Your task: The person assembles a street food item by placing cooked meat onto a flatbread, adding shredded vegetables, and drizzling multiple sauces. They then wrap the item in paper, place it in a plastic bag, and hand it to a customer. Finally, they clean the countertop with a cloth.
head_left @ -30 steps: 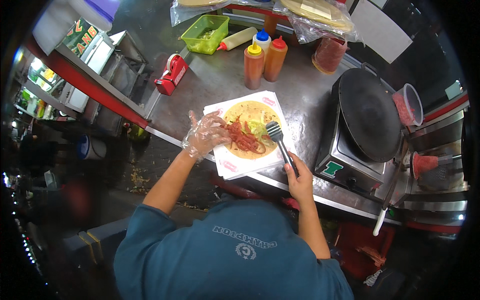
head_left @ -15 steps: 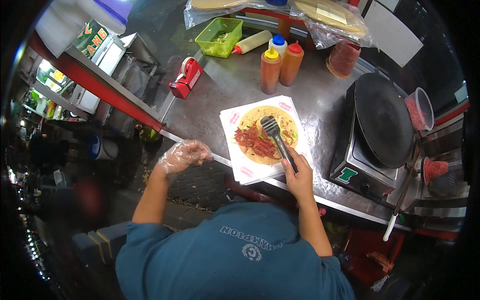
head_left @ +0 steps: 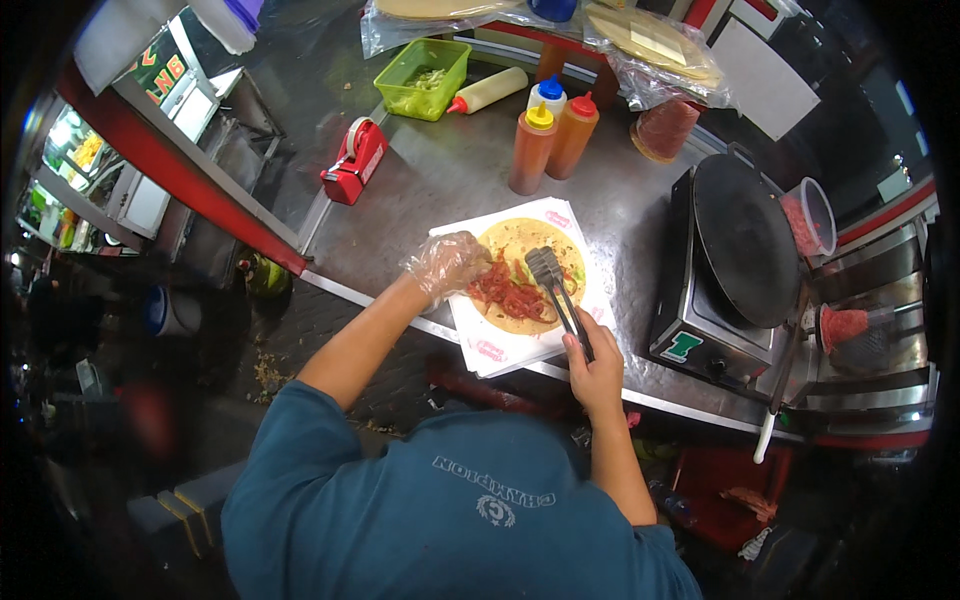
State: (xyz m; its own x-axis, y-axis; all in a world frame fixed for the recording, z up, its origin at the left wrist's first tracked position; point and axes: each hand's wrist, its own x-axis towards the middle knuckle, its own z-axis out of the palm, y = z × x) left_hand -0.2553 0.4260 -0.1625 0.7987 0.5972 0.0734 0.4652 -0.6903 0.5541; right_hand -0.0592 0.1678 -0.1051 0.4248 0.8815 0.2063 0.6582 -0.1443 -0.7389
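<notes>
A round flatbread (head_left: pixel 516 232) lies on a stack of white printed paper sheets (head_left: pixel 585 300) at the counter's near edge. Shredded reddish meat (head_left: pixel 508 292) covers its lower left part, with bits of green beside it. My left hand (head_left: pixel 448 264), in a clear plastic glove, is closed at the flatbread's left edge, touching or nearly touching the meat. Its fingertips are partly hidden. My bare right hand (head_left: pixel 595 366) grips metal tongs (head_left: pixel 568 312) with dark handles. The tips of the tongs rest over the filling, right of the meat.
Behind the paper stand sauce bottles (head_left: pixel 531 150). A red tape dispenser (head_left: pixel 354 165) and a green tub of shredded greens (head_left: pixel 424 82) are further left. To the right, a dark round griddle (head_left: pixel 745 240) sits on a stove, with a white-handled tool (head_left: pixel 766 436) beside it.
My left hand has moved right and away from me, from beyond the counter edge to the flatbread's left edge. The tongs stay in my right hand over the filling, slightly lower.
</notes>
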